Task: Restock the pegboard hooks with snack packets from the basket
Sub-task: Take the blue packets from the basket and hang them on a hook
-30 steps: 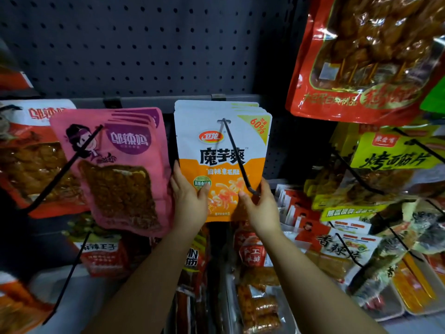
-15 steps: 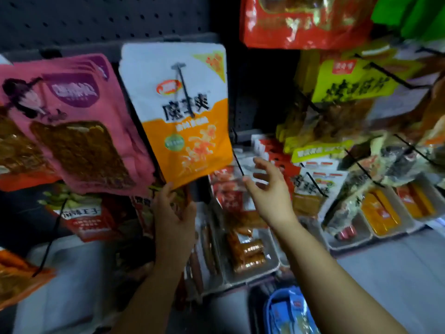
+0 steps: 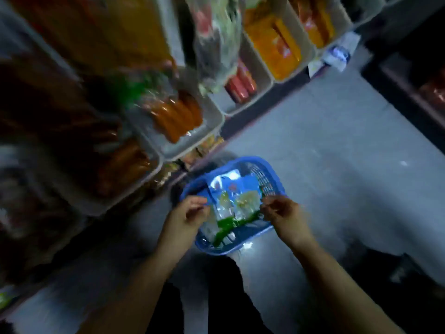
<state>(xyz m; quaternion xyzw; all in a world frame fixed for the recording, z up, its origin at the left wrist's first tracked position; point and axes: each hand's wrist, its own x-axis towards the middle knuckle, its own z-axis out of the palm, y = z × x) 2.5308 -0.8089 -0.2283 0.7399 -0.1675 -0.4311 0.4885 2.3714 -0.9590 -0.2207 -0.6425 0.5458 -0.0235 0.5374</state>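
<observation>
A blue plastic basket (image 3: 272,171) sits on the grey floor in front of me. It holds several blue-and-white snack packets (image 3: 240,201) with green at the bottom. My left hand (image 3: 187,215) pinches the left edge of the top packets. My right hand (image 3: 284,215) pinches their right edge over the basket rim. The picture is blurred. The pegboard and its hooks are out of view.
White shelf trays (image 3: 216,121) with orange sausage packs (image 3: 178,116) and red and yellow packs run along the upper left. Hanging packets blur across the top. Grey floor (image 3: 337,153) stretches right of the basket, with a dark shelf base (image 3: 409,75) at the far right.
My view has swung down from the pegboard to the floor. Both hands left the orange-and-white packets on the hook and dropped to the basket, closing on packets there.
</observation>
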